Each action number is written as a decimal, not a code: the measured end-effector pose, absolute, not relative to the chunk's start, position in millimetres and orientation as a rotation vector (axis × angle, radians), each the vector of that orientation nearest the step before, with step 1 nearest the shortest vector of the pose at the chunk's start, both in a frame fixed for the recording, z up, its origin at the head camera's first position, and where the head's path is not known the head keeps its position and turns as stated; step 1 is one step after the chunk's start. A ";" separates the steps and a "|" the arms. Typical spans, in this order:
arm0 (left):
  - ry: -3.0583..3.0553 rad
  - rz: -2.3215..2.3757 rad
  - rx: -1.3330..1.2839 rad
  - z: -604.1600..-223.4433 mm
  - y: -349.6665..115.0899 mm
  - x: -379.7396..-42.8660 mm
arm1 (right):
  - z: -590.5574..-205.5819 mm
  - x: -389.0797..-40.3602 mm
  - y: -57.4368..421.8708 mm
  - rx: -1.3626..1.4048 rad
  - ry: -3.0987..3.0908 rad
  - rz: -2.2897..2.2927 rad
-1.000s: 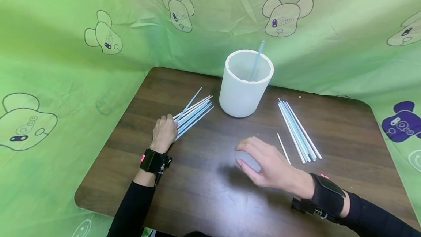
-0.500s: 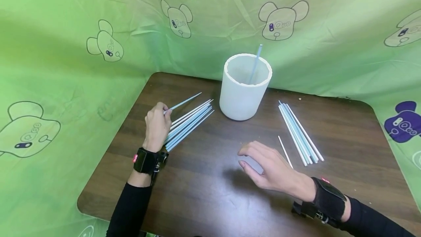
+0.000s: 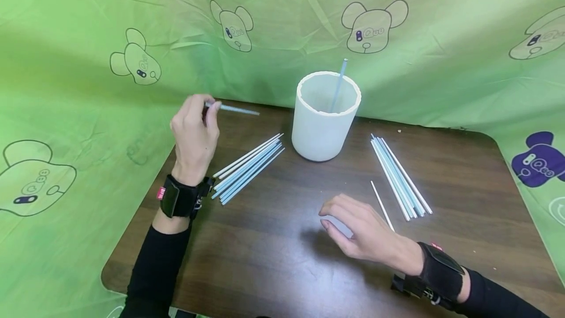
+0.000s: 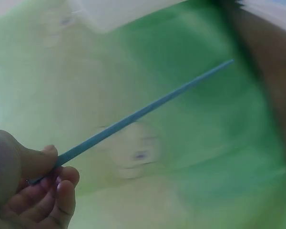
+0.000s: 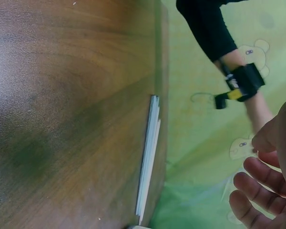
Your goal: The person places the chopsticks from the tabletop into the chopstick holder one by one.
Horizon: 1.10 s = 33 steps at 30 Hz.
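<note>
My left hand (image 3: 194, 136) pinches one end of a thin blue stick (image 3: 238, 109) between thumb and fingers, raised over the back left of the table. In the left wrist view the blue stick (image 4: 143, 112) slants up to the right from the fingertips. A bundle of blue and white sticks (image 3: 249, 168) lies on the table to the right of that wrist. My right hand (image 3: 362, 229) hovers above the table at front right, fingers loosely bent and holding nothing. A white cylindrical container (image 3: 324, 134) stands at the back middle, with one blue stick (image 3: 339, 85) leaning inside it.
A second bundle of blue and white sticks (image 3: 401, 178) lies on the right of the wooden table (image 3: 265, 254). One white stick (image 3: 382, 205) lies alone beside it, partly behind the right hand. A green printed cloth (image 3: 282, 28) hangs right behind the table.
My left hand has drawn one blue stick off the left bundle and lifted it up, back and left. The stick's free end has swung downward. The right hand has barely moved.
</note>
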<state>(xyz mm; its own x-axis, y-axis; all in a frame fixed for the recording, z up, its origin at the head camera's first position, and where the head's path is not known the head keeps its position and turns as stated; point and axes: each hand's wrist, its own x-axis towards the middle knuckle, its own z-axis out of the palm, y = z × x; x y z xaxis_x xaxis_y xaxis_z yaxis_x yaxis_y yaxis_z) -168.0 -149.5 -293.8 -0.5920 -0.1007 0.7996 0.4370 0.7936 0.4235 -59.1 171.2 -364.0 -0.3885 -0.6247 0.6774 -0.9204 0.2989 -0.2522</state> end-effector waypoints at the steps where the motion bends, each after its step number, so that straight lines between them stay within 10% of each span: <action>1: -2.055 -0.757 -0.267 -282.1 -146.5 -165.9 | -364.0 -59.0 171.7 1.372 -2.117 0.869; 13: -1.742 -0.824 -0.636 -194.8 -85.3 -158.0 | -365.6 -57.9 173.0 1.385 -2.106 0.880; 33: -2.242 -0.660 -0.935 -237.1 -21.8 -238.1 | -372.5 -57.3 176.8 1.392 -2.144 0.880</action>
